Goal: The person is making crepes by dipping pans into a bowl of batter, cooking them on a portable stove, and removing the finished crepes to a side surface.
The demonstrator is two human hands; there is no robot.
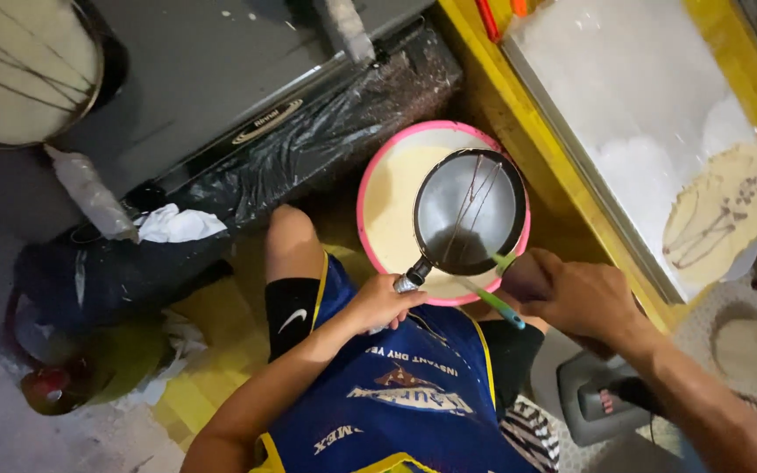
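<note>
My left hand (383, 303) grips the handle of a small dark frying pan (470, 210), holding it above a pink-rimmed bowl of pale batter (389, 201). Thin dark lines cross the pan's inner surface. My right hand (576, 296) is closed around a green and blue brush-like tool (497, 302) just below the pan's lower right edge. A blue apron with yellow trim (405, 385) covers my lap, and my bare knee (289, 236) rises to the left of the bowl.
A floured tray (606, 96) with a thin round crepe (720, 219) lies on a yellow table at right. A black-wrapped stove (308, 131) is ahead, another round pan (19, 66) top left, crumpled rags (177, 224) at left, a grey object (597, 398) by my right leg.
</note>
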